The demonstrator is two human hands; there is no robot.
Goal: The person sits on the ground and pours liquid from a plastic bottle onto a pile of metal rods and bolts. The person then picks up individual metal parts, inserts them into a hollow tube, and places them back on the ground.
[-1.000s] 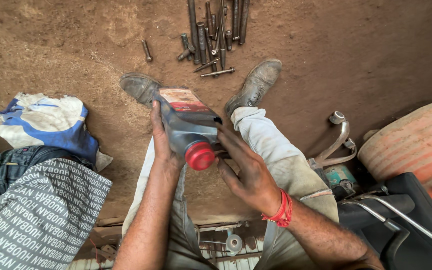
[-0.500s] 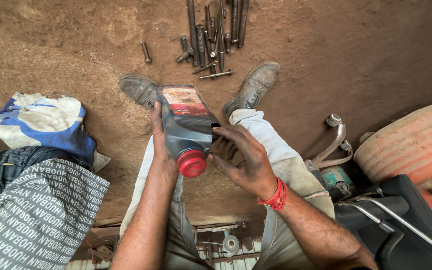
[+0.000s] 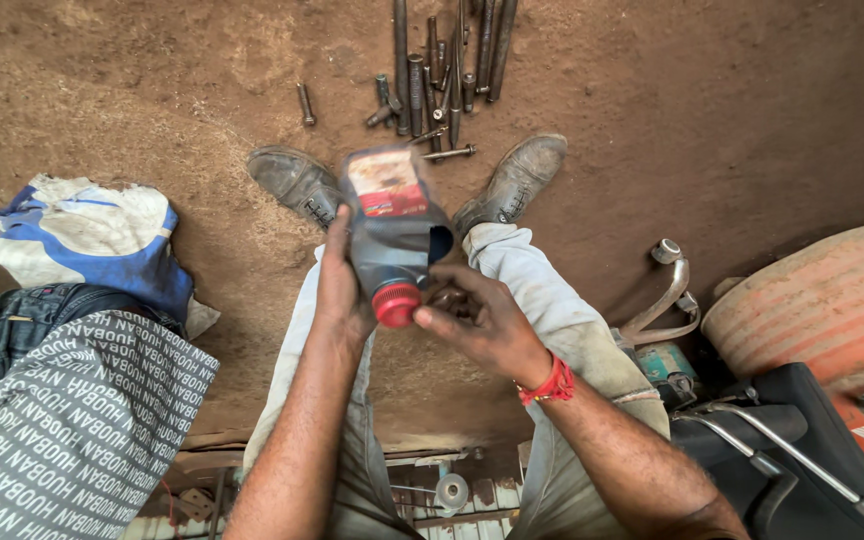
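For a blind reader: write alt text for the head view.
A left hand holds a grey bottle while the right hand has fingers at its red cap. Below are the person's legs and worn shoes on a dirt floor, with loose bolts beyond. A patterned sleeve sits at left.

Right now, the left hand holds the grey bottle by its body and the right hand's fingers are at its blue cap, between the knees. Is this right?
Not quite: the cap is red, not blue, as the head view shows. The rest holds: the left hand grips the grey bottle by its body, and the right hand has its fingers at the cap, between the knees.
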